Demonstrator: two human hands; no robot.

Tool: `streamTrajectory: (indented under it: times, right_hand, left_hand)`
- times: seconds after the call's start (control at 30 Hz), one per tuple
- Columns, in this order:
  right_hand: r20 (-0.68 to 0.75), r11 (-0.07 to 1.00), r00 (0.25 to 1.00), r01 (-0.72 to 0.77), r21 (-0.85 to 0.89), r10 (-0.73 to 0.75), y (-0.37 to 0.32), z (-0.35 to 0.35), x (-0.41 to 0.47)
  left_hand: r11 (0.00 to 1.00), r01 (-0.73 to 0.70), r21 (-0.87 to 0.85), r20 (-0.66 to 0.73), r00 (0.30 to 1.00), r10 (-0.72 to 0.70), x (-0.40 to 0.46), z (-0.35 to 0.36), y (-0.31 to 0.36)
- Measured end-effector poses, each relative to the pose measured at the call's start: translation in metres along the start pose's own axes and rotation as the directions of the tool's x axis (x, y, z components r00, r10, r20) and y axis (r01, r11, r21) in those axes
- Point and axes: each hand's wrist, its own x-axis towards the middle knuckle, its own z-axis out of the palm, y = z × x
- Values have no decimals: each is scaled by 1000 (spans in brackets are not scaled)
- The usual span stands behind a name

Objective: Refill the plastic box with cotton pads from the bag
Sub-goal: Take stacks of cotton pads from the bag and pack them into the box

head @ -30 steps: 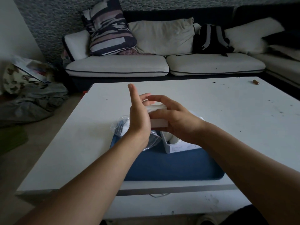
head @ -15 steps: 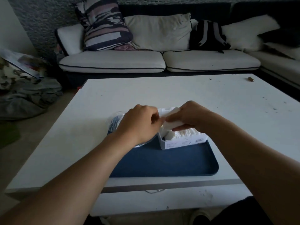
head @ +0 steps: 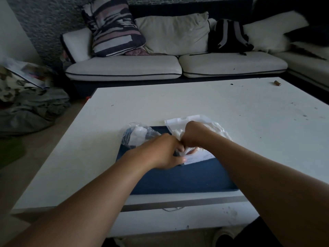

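My hands meet over the plastic box on the blue tray near the front edge of the tabletop. My left hand holds its near corner. My right hand pushes cotton pads in, fingers curled. The bag lies at the tray's back left corner.

Left hand and right hand press into plastic box.

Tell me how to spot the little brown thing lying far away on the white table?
Start at the big white table and look to its far right corner, near the sofa. The small brown cylinder lies there on its side, alone. It is the only brown thing on the tabletop; the specks near it are tiny and dark.
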Motion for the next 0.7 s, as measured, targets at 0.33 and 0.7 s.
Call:
streamTrajectory:
  times: [0.33,0.7]
  right_hand:
    - [80,991,996,42,-125,-32,4,-3,5]
    - [-136,997,990,28,-77,-38,1,16,6]
  left_hand:
    - [998,-61,-14,40,997,62,-1,4,-4]
    - [996,-87,8,85,993,86,-3,7,-8]
